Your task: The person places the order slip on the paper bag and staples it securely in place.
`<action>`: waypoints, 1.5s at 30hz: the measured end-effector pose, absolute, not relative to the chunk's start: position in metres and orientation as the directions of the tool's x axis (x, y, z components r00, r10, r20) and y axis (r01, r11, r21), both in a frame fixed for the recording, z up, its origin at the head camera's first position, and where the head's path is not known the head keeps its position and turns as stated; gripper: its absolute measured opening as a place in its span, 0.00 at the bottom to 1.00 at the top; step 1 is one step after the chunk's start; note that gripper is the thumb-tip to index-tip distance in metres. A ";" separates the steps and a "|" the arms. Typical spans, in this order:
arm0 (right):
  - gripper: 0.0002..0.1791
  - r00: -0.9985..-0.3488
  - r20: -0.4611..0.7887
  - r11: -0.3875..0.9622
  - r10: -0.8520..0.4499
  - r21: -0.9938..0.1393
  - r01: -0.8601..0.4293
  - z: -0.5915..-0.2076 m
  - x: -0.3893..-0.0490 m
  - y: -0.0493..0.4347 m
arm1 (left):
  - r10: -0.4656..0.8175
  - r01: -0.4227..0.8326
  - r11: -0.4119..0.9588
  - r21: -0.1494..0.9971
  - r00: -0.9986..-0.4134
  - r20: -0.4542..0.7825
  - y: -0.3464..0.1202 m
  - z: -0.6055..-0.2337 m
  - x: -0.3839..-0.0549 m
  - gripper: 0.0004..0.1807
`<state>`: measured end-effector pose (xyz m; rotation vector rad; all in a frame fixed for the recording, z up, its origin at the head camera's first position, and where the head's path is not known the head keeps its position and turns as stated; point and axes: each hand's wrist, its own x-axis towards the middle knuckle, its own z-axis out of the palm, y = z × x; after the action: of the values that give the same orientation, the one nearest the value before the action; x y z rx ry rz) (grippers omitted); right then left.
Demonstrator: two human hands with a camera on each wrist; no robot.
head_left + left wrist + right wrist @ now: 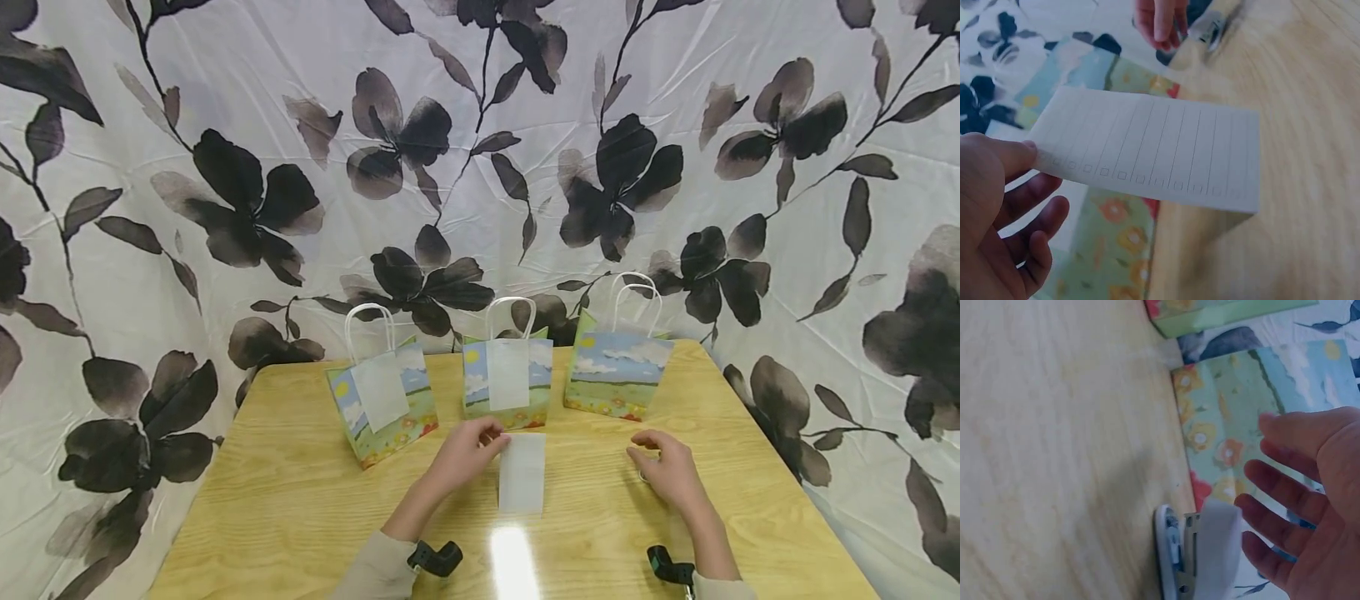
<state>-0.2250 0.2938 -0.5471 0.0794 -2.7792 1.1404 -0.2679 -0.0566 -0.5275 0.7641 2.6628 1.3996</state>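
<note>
My left hand (468, 450) pinches the top corner of a white checklist sheet (522, 473) between thumb and index finger. Printed lines and small boxes run across that sheet (1147, 147) in the left wrist view. The other left fingers (1038, 206) curl loosely below it. To the right, my right hand (667, 467) hovers with fingers loosely bent and nothing between them. A white stapler (1217, 550) stands right by its fingertips in the right wrist view; in the head view the hand mostly hides it.
Three paper gift bags with white handles stand along the table's back. The left bag (420, 379) and middle bag (542, 383) carry white sheets on their fronts; the right bag (618, 375) shows only its meadow print. A floral curtain (510, 208) hangs behind the wooden table (277, 500).
</note>
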 end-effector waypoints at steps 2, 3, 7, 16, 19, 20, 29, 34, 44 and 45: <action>0.14 -0.988 0.154 0.701 0.003 -0.705 -0.107 -0.542 -0.226 0.294 | 0.453 0.442 0.481 0.757 -0.865 0.217 -0.047 -0.516 -0.272 0.08; 0.13 -0.987 0.161 0.695 0.000 -0.710 -0.116 -0.539 -0.227 0.294 | 0.460 0.458 0.483 0.746 -0.858 0.229 -0.043 -0.510 -0.274 0.08; 0.12 -0.981 0.195 0.693 -0.010 -0.706 -0.147 -0.523 -0.229 0.296 | 0.493 0.516 0.498 0.698 -0.830 0.262 -0.022 -0.486 -0.280 0.07; 0.13 -0.966 0.258 0.712 0.003 -0.679 -0.179 -0.492 -0.241 0.316 | 0.555 0.610 0.450 0.652 -0.763 0.330 0.028 -0.455 -0.297 0.07; 0.15 -0.956 0.293 0.713 0.015 -0.674 -0.195 -0.480 -0.249 0.322 | 0.567 0.624 0.437 0.648 -0.750 0.340 0.040 -0.446 -0.304 0.07; 0.14 -0.949 0.313 0.712 0.023 -0.672 -0.204 -0.476 -0.253 0.324 | 0.571 0.628 0.431 0.648 -0.746 0.343 0.044 -0.443 -0.306 0.07; 0.18 -0.897 0.430 0.707 0.101 -0.666 -0.239 -0.447 -0.293 0.339 | 0.585 0.649 0.484 0.587 -0.739 0.335 0.076 -0.422 -0.330 0.06; 0.24 -0.927 0.365 0.688 0.088 -0.695 -0.208 -0.437 -0.309 0.346 | 0.595 0.642 0.528 0.557 -0.747 0.296 0.090 -0.415 -0.342 0.07; 0.32 -0.960 0.274 0.567 -0.056 -0.783 -0.257 -0.441 -0.332 0.348 | 0.579 0.595 0.577 0.560 -0.781 0.233 0.097 -0.412 -0.357 0.06; 0.30 -0.958 0.280 0.565 -0.059 -0.782 -0.264 -0.443 -0.334 0.347 | 0.579 0.589 0.581 0.562 -0.784 0.223 0.096 -0.413 -0.358 0.06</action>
<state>-0.3342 0.3466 -0.4426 0.2700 -2.5766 1.3421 -0.3585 0.0961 -0.4129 1.0367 2.8065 1.0077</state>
